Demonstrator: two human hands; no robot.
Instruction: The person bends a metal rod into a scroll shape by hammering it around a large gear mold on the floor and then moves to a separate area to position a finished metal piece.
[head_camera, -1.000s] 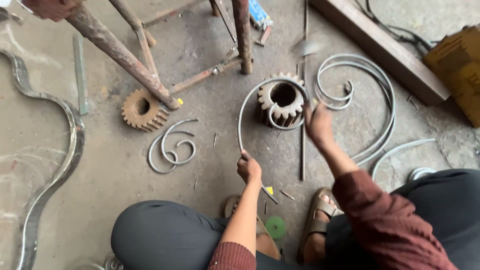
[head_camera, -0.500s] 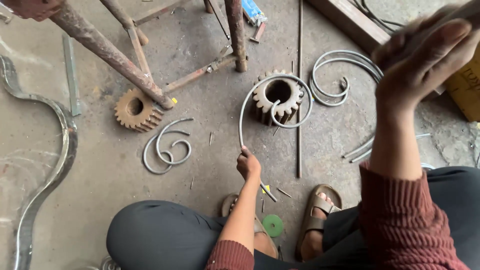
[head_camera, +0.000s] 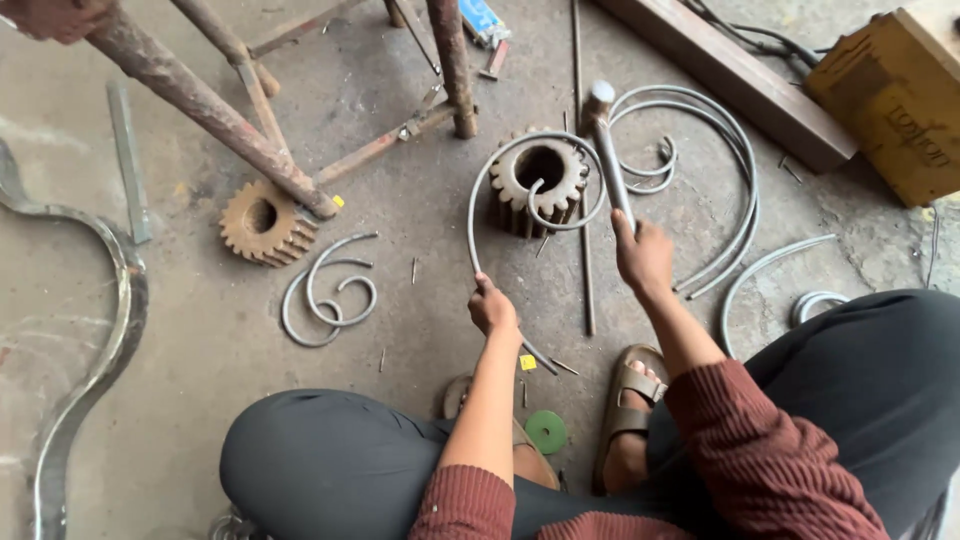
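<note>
The concrete floor (head_camera: 420, 330) fills the view, with a rusty stand (head_camera: 200, 95) at upper left and a yellow-brown box (head_camera: 890, 100) at upper right. A long wavy iron bar (head_camera: 110, 330) lies along the left edge. A bundle of curled rods (head_camera: 735, 170) lies right of centre.

At centre, a steel gear (head_camera: 540, 178) sits on the floor with the bent scroll rod (head_camera: 480, 190) curling over it. The left hand (head_camera: 493, 308) is closed around the rod's lower end, as it was half a second ago. The right hand (head_camera: 643, 255), raised close to the camera then, is now down and grips a hammer (head_camera: 605, 150), its head just beside the gear.

A rusty gear (head_camera: 265, 222) and a small scroll (head_camera: 330, 290) lie to the left.
</note>
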